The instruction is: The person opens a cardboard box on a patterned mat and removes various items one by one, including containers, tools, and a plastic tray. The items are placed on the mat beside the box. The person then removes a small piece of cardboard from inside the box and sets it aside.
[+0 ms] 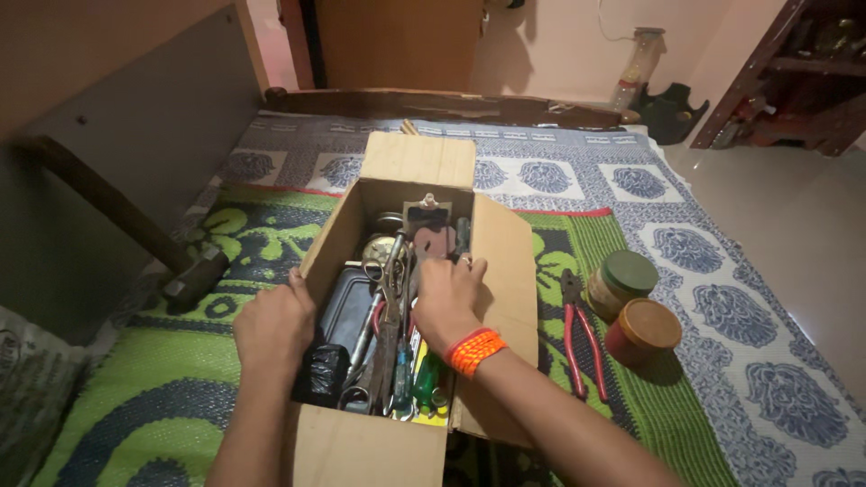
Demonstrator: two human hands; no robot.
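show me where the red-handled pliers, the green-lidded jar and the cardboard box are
red-handled pliers (585,343), head view, on a red handle.
green-lidded jar (630,272), head view, on its lid.
cardboard box (419,160), head view, on its far flap.

Green-black mat (180,397), red-handled pliers (577,334), orange wristband (475,350) (blue-patterned sheet (722,261) beyond).

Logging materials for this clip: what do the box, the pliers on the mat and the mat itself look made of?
Box: plain brown cardboard, matte, flaps folded open. Pliers: dark metal jaws, with red handle sleeves that look like plastic or rubber. Mat: seems woven plastic or straw, judging by its fine ribbed weave in green and black.
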